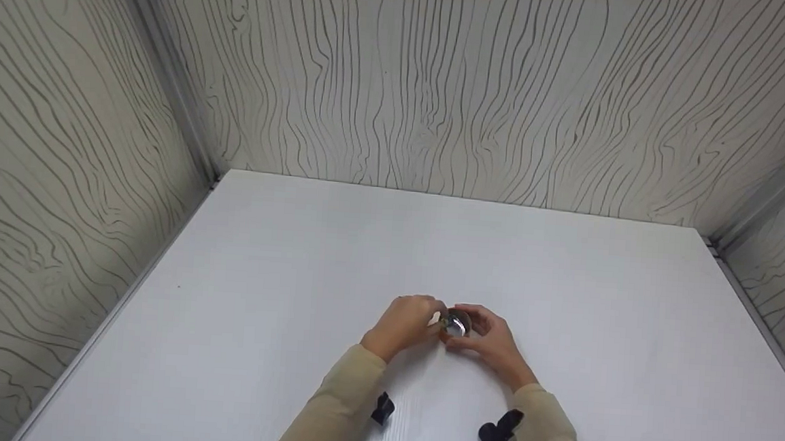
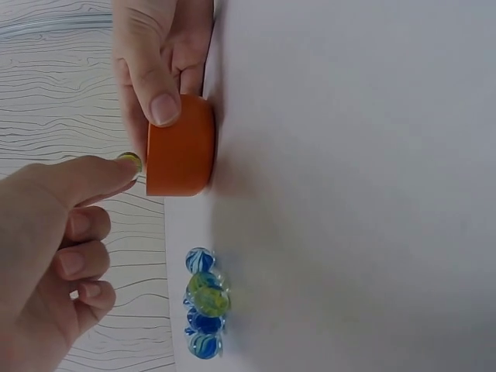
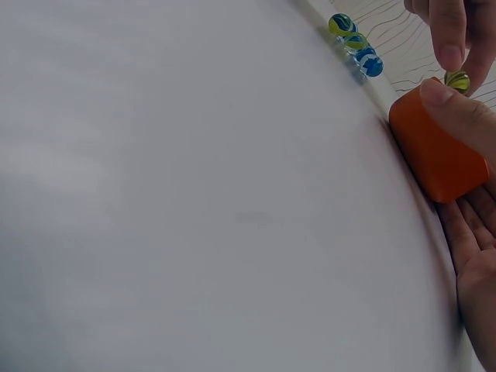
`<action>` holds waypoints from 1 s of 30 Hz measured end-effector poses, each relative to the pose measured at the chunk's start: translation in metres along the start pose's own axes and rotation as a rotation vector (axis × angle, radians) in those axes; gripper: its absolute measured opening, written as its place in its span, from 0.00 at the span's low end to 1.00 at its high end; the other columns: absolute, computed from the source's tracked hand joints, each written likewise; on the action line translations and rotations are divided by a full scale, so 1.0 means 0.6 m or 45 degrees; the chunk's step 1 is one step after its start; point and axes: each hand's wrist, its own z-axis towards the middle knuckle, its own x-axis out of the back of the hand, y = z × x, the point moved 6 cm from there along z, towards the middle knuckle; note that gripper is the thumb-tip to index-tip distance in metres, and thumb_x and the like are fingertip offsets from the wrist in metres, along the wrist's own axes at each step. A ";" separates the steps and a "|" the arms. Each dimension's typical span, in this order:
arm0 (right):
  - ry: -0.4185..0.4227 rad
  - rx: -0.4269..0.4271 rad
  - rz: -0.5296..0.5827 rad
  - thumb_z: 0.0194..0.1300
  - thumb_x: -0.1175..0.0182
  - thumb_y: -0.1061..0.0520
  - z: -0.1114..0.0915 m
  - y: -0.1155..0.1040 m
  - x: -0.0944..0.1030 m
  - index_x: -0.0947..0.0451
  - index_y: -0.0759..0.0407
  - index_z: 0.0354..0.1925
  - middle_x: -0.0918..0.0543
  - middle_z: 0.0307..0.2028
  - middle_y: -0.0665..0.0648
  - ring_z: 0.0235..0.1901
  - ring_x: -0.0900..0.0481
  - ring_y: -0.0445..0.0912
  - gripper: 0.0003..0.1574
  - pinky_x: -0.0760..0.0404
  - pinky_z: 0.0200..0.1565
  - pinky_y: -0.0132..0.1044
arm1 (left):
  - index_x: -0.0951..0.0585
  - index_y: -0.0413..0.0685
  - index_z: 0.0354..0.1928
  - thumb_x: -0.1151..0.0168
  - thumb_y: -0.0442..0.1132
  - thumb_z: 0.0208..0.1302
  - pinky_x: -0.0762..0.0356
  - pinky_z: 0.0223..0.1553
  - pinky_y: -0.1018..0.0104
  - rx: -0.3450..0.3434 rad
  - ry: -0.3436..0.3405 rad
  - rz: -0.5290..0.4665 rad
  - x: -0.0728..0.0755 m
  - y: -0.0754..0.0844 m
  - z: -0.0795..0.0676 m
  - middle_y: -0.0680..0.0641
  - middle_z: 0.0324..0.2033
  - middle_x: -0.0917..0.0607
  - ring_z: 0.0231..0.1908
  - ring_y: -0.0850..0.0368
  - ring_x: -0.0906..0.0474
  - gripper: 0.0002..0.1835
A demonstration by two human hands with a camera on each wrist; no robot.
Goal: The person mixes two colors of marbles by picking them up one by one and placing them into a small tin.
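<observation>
A small orange cup (image 2: 180,155) with a shiny inside stands on the white table, and my right hand (image 1: 494,339) holds it, thumb on one side and fingers round the other. Over its rim, my left hand (image 1: 410,322) pinches a yellow-green glass marble (image 3: 457,80) between thumb and fingertip. Several marbles (image 2: 205,301), blue, white and yellow-green, lie close together on the table in both wrist views, a short way from the cup. In the head view my left hand hides them, and part of the cup's rim too.
White tabletop (image 1: 295,255) spreads around the hands. Wood-patterned panels (image 1: 401,85) rise at its back and sides. Black wrist camera mounts (image 1: 499,431) stick out inward from both forearms, low over the table.
</observation>
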 end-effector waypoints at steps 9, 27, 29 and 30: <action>-0.006 0.029 0.008 0.49 0.26 0.59 0.000 -0.005 -0.001 0.29 0.64 0.60 0.22 0.59 0.65 0.65 0.28 0.57 0.41 0.33 0.69 0.45 | 0.14 0.52 0.40 0.36 0.40 0.60 0.19 0.38 0.70 0.003 -0.018 0.027 -0.006 0.003 0.001 0.54 0.37 0.10 0.36 0.62 0.15 0.08; -0.016 -0.013 0.018 0.49 0.26 0.59 0.001 0.002 -0.001 0.28 0.62 0.60 0.22 0.60 0.64 0.65 0.28 0.57 0.40 0.33 0.68 0.44 | 0.14 0.51 0.40 0.36 0.41 0.61 0.20 0.36 0.71 -0.009 -0.012 0.000 -0.002 0.001 -0.001 0.52 0.36 0.10 0.32 0.63 0.17 0.06; -0.020 -0.002 0.010 0.49 0.26 0.59 0.001 0.001 -0.001 0.28 0.63 0.60 0.23 0.60 0.64 0.66 0.29 0.57 0.40 0.33 0.68 0.45 | 0.14 0.51 0.40 0.36 0.41 0.62 0.20 0.37 0.70 -0.004 -0.015 -0.024 -0.002 -0.001 -0.002 0.51 0.37 0.10 0.33 0.62 0.17 0.07; -0.019 -0.002 0.006 0.49 0.26 0.59 0.001 0.001 -0.001 0.28 0.63 0.60 0.22 0.60 0.64 0.66 0.29 0.57 0.40 0.33 0.68 0.46 | 0.14 0.51 0.41 0.36 0.41 0.62 0.20 0.38 0.70 0.002 -0.021 -0.035 -0.002 -0.002 -0.002 0.51 0.38 0.10 0.34 0.61 0.16 0.08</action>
